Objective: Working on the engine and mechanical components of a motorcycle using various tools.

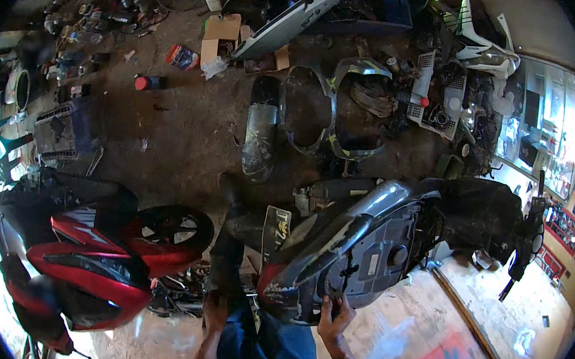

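A dark grey motor scooter point(336, 253) stands right in front of me, its seat off and the grey compartment under it point(370, 260) bared. At the rear edge of that compartment is my right hand point(336, 317); thumb and fingers close around a small dark part I cannot make out. Lower and to the left, my left hand point(215, 313) hangs beside my leg, near a jumble of metal parts point(176, 293). Its fingers are in shadow, so their pose is unclear. A number plate point(274, 234) juts from the scooter's tail.
A red and black scooter point(100, 258) stands close on my left. Across the dirt floor lie a dark mudguard point(260, 135), curved body panels point(308, 112), a cardboard box point(220, 34), a grey crate point(441, 97) and a red-capped container point(148, 83). A glass cabinet point(541, 128) is at right.
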Action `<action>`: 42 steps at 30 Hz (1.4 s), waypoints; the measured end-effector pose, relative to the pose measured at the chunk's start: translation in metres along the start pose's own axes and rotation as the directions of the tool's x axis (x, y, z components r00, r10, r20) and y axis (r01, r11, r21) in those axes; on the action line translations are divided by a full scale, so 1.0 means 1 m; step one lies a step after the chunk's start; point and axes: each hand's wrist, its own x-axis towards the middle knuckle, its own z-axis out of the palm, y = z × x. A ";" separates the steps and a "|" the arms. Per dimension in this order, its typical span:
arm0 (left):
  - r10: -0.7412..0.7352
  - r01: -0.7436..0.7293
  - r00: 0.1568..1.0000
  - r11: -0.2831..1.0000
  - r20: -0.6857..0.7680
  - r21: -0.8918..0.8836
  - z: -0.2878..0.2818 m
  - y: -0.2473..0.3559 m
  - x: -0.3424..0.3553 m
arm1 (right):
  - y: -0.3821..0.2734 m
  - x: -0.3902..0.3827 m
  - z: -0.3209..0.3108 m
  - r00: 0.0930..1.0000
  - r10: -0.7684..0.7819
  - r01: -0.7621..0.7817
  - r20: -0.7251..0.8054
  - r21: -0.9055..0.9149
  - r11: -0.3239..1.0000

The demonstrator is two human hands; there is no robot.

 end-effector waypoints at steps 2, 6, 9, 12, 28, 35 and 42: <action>0.152 -0.149 0.988 0.977 -0.005 0.150 -0.015 -0.015 0.019 | 0.013 -0.009 -0.001 0.999 0.025 -0.022 0.030 -0.088 0.996; -0.013 0.011 1.000 0.999 -0.024 -0.050 -0.031 -0.011 0.055 | 0.032 -0.015 -0.003 0.997 0.069 -0.069 -0.027 -0.006 0.998; -0.074 0.067 0.996 0.991 -0.055 -0.114 -0.042 -0.013 0.057 | 0.032 -0.015 -0.002 0.993 0.111 -0.111 -0.050 -0.008 0.994; -0.056 0.051 0.997 0.994 -0.053 -0.092 -0.036 -0.007 0.050 | 0.023 -0.010 0.003 0.994 0.098 -0.096 -0.056 0.041 0.995; 0.097 -0.113 0.924 0.993 -0.370 -0.020 -0.028 -0.041 -0.081 | 0.042 -0.003 0.017 0.976 -0.219 0.219 -0.001 -0.025 0.976; -0.131 0.071 0.922 0.982 -0.365 -0.175 0.070 -0.110 -0.136 | 0.051 0.003 0.006 0.889 -0.387 0.364 -0.247 -0.133 0.922; -0.120 -0.053 0.932 0.889 -0.342 -0.455 0.042 -0.123 -0.233 | 0.056 0.039 0.050 0.830 -0.502 0.545 -0.243 0.160 0.823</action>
